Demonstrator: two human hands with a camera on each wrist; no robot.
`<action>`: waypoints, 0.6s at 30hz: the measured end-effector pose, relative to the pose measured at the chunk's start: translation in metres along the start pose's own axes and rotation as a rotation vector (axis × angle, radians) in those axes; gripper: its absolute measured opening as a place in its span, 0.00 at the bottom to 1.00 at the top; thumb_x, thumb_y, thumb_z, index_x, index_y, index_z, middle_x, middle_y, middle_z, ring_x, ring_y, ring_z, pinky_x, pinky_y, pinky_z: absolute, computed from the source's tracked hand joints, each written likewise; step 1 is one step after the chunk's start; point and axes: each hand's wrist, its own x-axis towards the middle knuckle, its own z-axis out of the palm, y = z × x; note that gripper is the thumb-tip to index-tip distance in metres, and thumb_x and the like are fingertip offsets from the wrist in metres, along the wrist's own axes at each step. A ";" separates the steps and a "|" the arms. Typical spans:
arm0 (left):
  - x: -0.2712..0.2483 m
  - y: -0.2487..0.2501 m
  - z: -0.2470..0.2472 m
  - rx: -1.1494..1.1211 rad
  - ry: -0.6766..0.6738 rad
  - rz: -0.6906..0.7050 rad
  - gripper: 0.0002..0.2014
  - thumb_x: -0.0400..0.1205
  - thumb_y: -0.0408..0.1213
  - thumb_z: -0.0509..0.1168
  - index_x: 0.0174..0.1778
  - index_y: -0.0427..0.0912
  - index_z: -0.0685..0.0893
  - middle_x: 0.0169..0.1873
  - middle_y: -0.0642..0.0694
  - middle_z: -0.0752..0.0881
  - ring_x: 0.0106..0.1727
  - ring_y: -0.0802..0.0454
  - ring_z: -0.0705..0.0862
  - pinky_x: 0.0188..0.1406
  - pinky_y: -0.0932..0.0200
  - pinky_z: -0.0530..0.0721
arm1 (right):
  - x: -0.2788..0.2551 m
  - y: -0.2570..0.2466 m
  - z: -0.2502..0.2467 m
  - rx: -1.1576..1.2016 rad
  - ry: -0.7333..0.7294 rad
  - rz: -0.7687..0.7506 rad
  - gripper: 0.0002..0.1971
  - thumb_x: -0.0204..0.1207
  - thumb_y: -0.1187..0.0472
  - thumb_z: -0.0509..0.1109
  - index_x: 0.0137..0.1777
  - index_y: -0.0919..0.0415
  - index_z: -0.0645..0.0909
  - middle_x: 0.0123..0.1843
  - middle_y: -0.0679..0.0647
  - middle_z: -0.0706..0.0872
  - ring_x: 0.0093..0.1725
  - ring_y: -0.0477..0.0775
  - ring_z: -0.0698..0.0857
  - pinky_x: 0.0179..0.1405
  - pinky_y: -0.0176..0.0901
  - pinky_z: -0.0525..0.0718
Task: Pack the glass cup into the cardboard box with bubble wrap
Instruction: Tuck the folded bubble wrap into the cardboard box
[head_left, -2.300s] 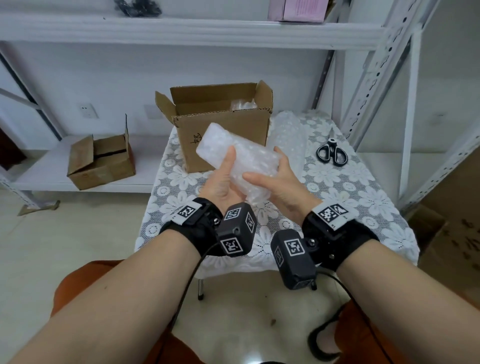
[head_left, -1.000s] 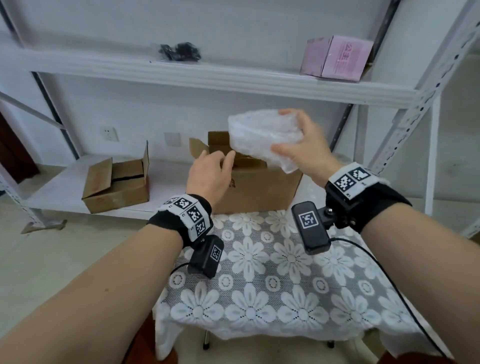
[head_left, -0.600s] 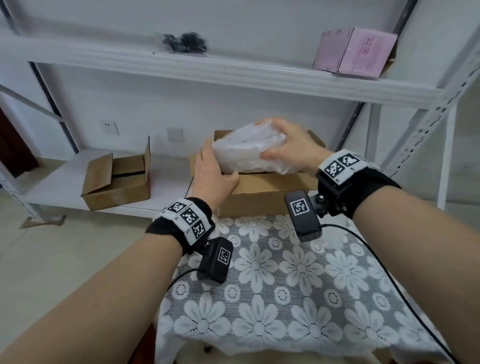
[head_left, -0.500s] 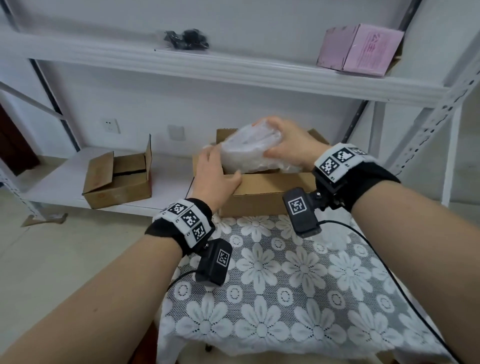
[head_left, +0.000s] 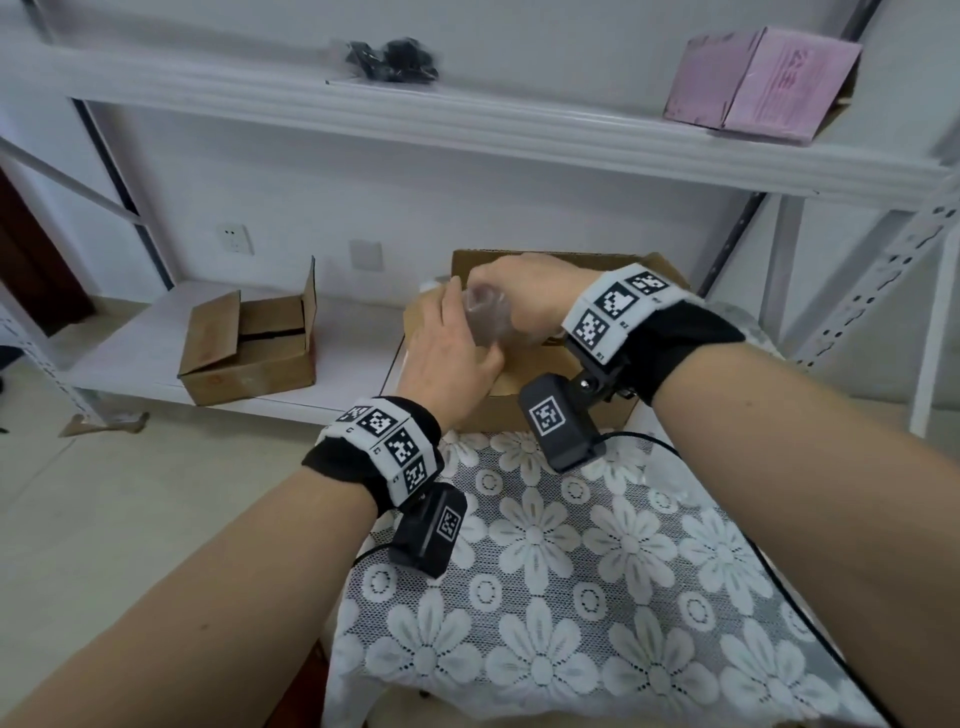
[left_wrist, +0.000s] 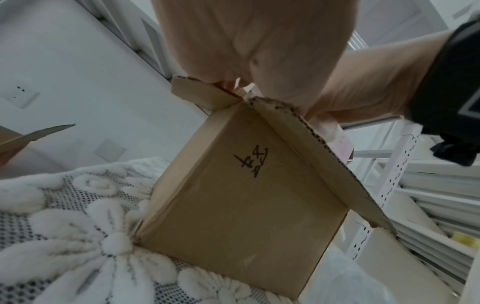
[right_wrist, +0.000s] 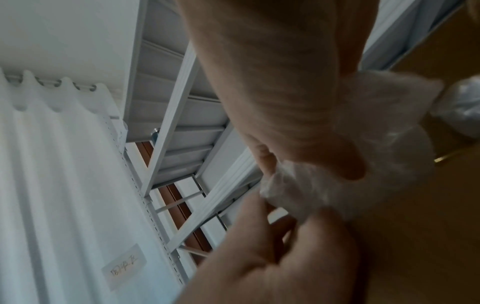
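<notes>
The wrapped bundle (head_left: 485, 319) has dropped from above the rim half a second ago and now sits low in the mouth of the cardboard box (head_left: 524, 384), with both hands gone down with it. The right hand (head_left: 524, 293) comes over the top, fingers curled round the bubble-wrapped glass cup; the right wrist view shows the thumb pressed into the crinkled white wrap. The left hand (head_left: 447, 358) is at the near left corner, fingers reaching over the rim against the bundle, but whether they grip it or only steady it cannot be told. The box flaps stand open, and the left wrist view shows black handwriting on the side wall (left_wrist: 253, 162). More loose wrap (right_wrist: 462, 107) lies inside the box, further back.

The box stands at the far edge of a table under a white lace floral cloth (head_left: 571, 571). Left of it, on the low shelf (head_left: 130, 353), a smaller open carton (head_left: 249, 343). On the upper shelf, a pink box (head_left: 758, 88) and a dark bundle (head_left: 395, 60). White metal racking all round, wall sockets behind.
</notes>
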 end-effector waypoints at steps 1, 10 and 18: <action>0.001 -0.001 0.000 -0.004 -0.006 0.003 0.35 0.78 0.42 0.65 0.79 0.35 0.60 0.72 0.37 0.71 0.73 0.41 0.69 0.74 0.44 0.70 | 0.005 -0.001 0.004 -0.001 -0.013 -0.006 0.16 0.77 0.65 0.64 0.65 0.61 0.78 0.63 0.57 0.84 0.60 0.60 0.82 0.56 0.50 0.80; 0.003 -0.001 -0.001 -0.026 -0.045 0.013 0.40 0.78 0.43 0.65 0.83 0.39 0.53 0.75 0.40 0.72 0.76 0.43 0.69 0.76 0.44 0.67 | 0.024 0.020 0.036 0.310 -0.004 0.117 0.36 0.73 0.61 0.69 0.79 0.49 0.58 0.74 0.62 0.69 0.72 0.67 0.71 0.70 0.58 0.73; 0.007 0.010 -0.021 -0.073 -0.092 0.131 0.37 0.83 0.43 0.61 0.84 0.48 0.49 0.83 0.45 0.58 0.81 0.49 0.61 0.78 0.50 0.64 | -0.026 0.031 0.029 0.583 0.447 0.134 0.26 0.76 0.56 0.72 0.74 0.54 0.72 0.69 0.52 0.75 0.69 0.50 0.74 0.63 0.37 0.71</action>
